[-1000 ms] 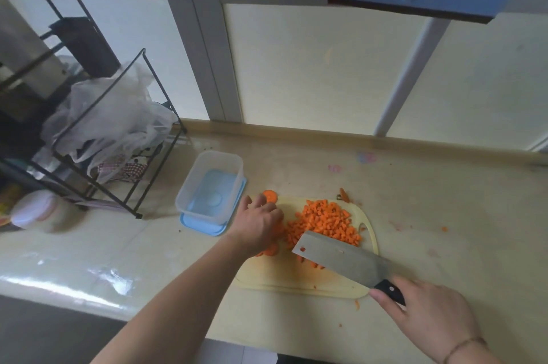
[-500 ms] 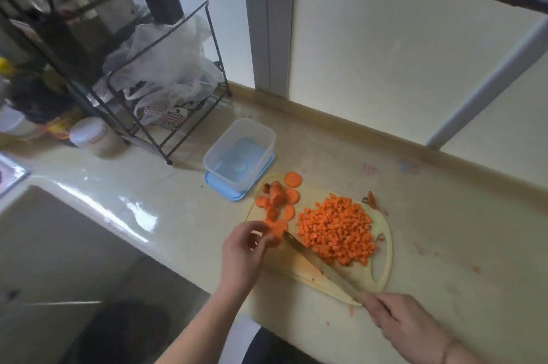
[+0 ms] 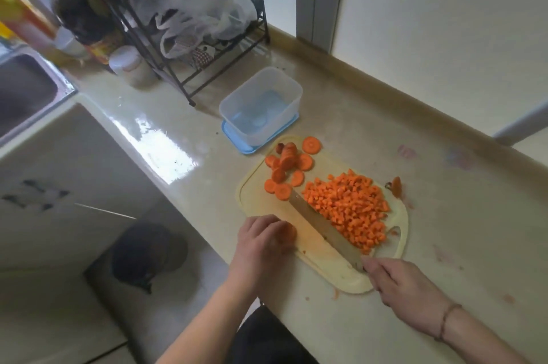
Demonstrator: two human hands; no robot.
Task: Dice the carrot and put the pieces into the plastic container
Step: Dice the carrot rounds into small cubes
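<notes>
Change: left hand [image 3: 264,240], which a second ago lay over the slices at the far end of the board [image 3: 323,257], is now at the board's near left edge, fingers curled round a few carrot slices brought back with it; orange shows at the fingertips.
Knife: cleaver [image 3: 324,230] has turned from flat-on to edge-on and now lies along the board between the left hand and the dice pile [image 3: 348,209], blade touching the pile's left margin.
Right hand: right hand [image 3: 406,282] grips the cleaver handle at the board's near right corner, fingers wrapped; the handle itself is hidden.
Meaning: my judgement is that another batch is being set up for cutting, so dicing is not finished.
Carrot: most sits diced in the pile; loose slices [image 3: 286,173] and a short stub remain at the far left of the board; the top end [image 3: 396,185] lies off the far right edge.
Container: container [image 3: 261,105] stands on its blue lid [image 3: 237,142] just beyond the board, with no carrot in it, so the transfer is not yet begun.
Surface: glossy cream counter [image 3: 184,138] with orange smears and scraps to the right of the board.
Room: wire rack [image 3: 189,37] holding plastic bags stands behind the container, a white jar [image 3: 130,65] beside it, a sink [image 3: 26,90] at far left, window panels behind.
</notes>
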